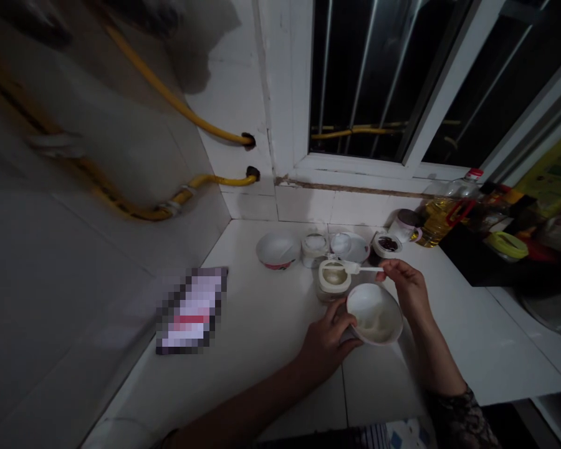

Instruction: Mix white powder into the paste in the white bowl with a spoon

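1. Right hand pinches the spoon; its long axis points left across the jar.
2. Left hand, nearer the jar, grips the bowl between both hands.

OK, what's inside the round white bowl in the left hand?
Inside the round white bowl, held by the left hand, lies a pale substance, too dim to identify. The bowl's surface beneath it is covered.

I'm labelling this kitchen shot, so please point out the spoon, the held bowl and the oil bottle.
Spoon point(367, 269): head view, on its handle.
Held bowl point(366, 298): head view, on its inner wall.
Oil bottle point(434, 219): head view, on its body.
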The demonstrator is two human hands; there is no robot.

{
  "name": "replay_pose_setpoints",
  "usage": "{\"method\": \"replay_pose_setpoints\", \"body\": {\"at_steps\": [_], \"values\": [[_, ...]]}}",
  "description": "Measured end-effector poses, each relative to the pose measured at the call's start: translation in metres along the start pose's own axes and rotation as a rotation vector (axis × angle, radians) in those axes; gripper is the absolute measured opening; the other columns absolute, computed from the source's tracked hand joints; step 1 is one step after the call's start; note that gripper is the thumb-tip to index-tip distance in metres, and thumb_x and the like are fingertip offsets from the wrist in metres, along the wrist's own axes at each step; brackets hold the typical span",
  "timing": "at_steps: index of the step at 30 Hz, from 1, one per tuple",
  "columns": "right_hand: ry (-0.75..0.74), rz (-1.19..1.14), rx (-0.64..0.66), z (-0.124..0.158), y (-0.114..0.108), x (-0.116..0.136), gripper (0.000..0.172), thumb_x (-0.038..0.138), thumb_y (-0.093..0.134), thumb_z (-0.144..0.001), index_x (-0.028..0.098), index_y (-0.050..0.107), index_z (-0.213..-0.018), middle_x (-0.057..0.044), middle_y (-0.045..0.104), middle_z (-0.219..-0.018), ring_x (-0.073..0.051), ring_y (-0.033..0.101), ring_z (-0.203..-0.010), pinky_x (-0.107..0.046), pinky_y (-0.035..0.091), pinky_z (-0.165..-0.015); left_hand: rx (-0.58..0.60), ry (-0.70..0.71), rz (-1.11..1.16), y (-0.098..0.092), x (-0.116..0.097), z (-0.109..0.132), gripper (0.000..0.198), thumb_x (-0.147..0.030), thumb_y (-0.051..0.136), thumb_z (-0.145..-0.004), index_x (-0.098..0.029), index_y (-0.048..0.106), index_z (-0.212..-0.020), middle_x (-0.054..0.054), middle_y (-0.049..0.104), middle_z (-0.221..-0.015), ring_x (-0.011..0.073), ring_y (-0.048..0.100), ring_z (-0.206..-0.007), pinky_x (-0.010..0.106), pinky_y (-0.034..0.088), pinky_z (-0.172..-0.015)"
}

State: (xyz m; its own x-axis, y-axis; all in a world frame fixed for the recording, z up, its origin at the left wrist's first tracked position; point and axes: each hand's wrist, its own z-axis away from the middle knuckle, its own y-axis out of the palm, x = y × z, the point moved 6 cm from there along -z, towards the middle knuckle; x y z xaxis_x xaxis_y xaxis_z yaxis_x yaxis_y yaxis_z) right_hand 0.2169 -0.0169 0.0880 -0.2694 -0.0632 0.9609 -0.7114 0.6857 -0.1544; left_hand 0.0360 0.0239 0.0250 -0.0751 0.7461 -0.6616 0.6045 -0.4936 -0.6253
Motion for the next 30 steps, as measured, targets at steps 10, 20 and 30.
{"method": "replay_pose_setpoints", "body": {"at_steps": [10, 20, 30], "values": [[-0.823, 0.569, 0.176, 0.029, 0.035, 0.036, 0.020, 0.013, 0.048, -0.087, 0.022, 0.063, -0.094, -0.003, 0.070, -0.080, -0.019, 0.060, -0.076, -0.043, 0.039, -0.089, -0.030, 0.035, 0.015, 0.001, 0.001, 0.000, 0.021, -0.034, 0.066, -0.081, -0.021, 0.058, -0.095, 0.011, 0.049, -0.128, 0.0218, 0.064, -0.098, 0.033, 0.055, -0.077], [-0.105, 0.023, -0.008, 0.006, -0.013, 0.005, 0.018, 0.038, 0.061, -0.079, 0.020, 0.065, -0.079, 0.000, 0.066, -0.061, -0.017, 0.059, -0.060, -0.029, 0.045, -0.065, 0.001, 0.000, 0.014, 0.001, 0.002, 0.001, 0.022, -0.029, 0.070, -0.079, -0.021, 0.057, -0.095, 0.009, 0.048, -0.129, 0.0166, 0.065, -0.083, 0.030, 0.055, -0.073], [-0.221, 0.613, 0.369, 0.011, -0.005, 0.004, 0.022, 0.031, 0.051, -0.086, 0.022, 0.067, -0.074, -0.004, 0.068, -0.070, -0.022, 0.057, -0.082, -0.036, 0.039, -0.084, -0.023, 0.018, 0.029, 0.000, 0.001, 0.002, 0.021, -0.027, 0.070, -0.079, -0.022, 0.057, -0.094, 0.009, 0.049, -0.128, 0.0147, 0.065, -0.078, 0.027, 0.055, -0.069]]}}
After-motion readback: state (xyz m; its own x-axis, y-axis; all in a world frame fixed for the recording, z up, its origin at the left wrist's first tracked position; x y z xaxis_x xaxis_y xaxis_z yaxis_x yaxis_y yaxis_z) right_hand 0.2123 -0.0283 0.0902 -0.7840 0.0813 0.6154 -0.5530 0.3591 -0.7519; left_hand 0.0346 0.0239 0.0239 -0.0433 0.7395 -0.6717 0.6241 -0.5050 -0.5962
